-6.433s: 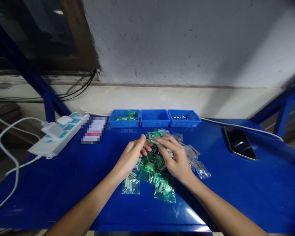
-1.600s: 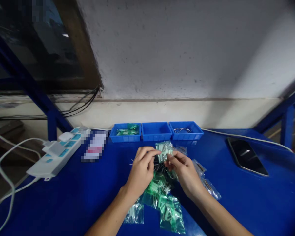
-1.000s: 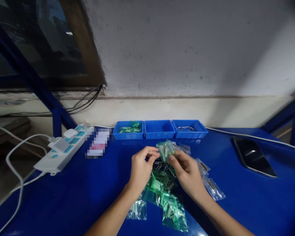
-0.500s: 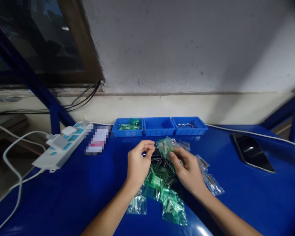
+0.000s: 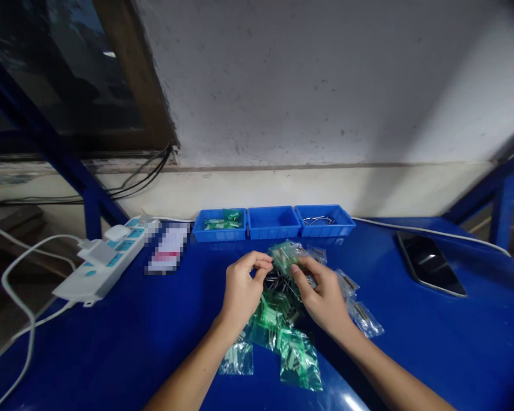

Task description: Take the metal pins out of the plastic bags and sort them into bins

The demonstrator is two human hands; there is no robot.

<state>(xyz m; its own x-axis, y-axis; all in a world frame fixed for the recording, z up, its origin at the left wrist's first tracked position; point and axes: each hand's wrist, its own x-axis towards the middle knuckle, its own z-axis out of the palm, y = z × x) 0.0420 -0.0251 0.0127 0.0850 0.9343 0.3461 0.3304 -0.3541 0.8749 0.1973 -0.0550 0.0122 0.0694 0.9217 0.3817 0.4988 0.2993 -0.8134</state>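
Observation:
My right hand [image 5: 323, 288] pinches a green-tinted plastic bag [image 5: 285, 256] of small pale pieces between thumb and fingers, above the pile. Close to this bag's left edge, my left hand [image 5: 245, 285] has thumb and fingertips pressed together; anything held there is too small to make out. Under both hands lie dark metal rods [image 5: 274, 281], partly hidden. Nearer me is a green bag [image 5: 269, 315] of pale pieces, with another green bag [image 5: 300, 359] below it. A clear bag [image 5: 236, 359] lies by my left wrist. Beyond my right wrist is a clear bag [image 5: 365, 319] with brownish pieces.
Three blue bins stand along the wall: the left bin [image 5: 220, 235] holds green bags, the middle bin [image 5: 274, 232] shows a bare floor, and the right bin [image 5: 328, 230] contains metal rods. A power strip [image 5: 107, 262] lies left, a phone [image 5: 430, 264] right.
My left fingertips have come slightly closer to the bag's edge. My right hand keeps its pinch on the bag. The whole view has shifted a little.

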